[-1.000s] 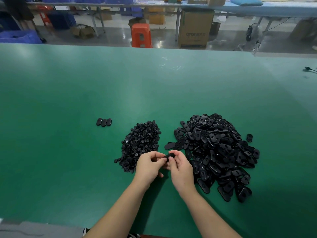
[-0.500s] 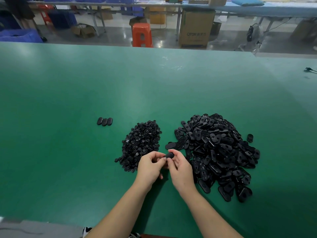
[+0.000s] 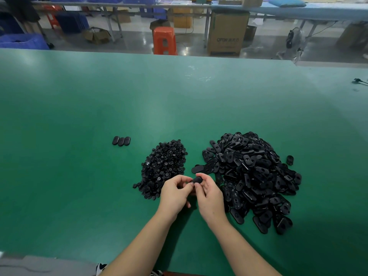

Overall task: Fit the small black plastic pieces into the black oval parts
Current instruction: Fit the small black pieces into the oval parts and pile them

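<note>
Both hands meet in front of me between two black heaps on the green table [image 3: 79, 176]. My left hand [image 3: 175, 194] and my right hand [image 3: 209, 198] pinch one black oval part [image 3: 196, 179] between their fingertips; whether a small piece sits in it is hidden. The heap of small black plastic pieces [image 3: 163, 166] lies just beyond my left hand. The larger heap of black oval parts [image 3: 253, 176] spreads to the right of my right hand. Three oval parts [image 3: 121, 140] lie side by side in a row to the far left.
One stray oval part [image 3: 290, 159] lies right of the big heap. A black cable end [image 3: 358, 81] rests at the table's far right. Beyond the far edge stand an orange stool [image 3: 164, 40] and a cardboard box [image 3: 227, 32].
The two hands have stayed together on the oval part, with only small finger shifts. The heaps and the row of three have not moved.
</note>
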A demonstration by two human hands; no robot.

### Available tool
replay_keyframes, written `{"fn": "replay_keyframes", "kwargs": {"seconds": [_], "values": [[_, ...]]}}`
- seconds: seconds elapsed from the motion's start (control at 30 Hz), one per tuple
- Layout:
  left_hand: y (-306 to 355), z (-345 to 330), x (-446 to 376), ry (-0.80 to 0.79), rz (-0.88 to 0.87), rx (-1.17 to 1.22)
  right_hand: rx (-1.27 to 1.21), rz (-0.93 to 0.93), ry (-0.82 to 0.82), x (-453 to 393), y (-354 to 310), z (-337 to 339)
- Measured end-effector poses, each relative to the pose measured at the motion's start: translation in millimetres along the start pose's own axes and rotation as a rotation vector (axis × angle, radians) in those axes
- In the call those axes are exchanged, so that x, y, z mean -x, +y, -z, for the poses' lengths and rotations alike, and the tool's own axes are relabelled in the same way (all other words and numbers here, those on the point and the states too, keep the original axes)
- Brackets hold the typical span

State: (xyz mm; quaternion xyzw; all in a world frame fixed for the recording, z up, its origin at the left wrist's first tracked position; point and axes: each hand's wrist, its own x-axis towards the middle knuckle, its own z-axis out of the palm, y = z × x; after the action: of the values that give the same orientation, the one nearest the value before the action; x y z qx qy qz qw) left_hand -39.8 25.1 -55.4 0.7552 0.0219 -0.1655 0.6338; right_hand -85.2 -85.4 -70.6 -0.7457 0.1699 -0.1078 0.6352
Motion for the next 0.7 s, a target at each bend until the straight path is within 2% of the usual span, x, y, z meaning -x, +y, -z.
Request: {"fn": "replay_keyframes", "kwargs": {"seconds": [0.7], "values": [[2.0, -2.3, 5.8, -0.014, 0.02, 0.07, 0.046, -0.008, -0.002, 0.0, 0.3, 1.3]]}}
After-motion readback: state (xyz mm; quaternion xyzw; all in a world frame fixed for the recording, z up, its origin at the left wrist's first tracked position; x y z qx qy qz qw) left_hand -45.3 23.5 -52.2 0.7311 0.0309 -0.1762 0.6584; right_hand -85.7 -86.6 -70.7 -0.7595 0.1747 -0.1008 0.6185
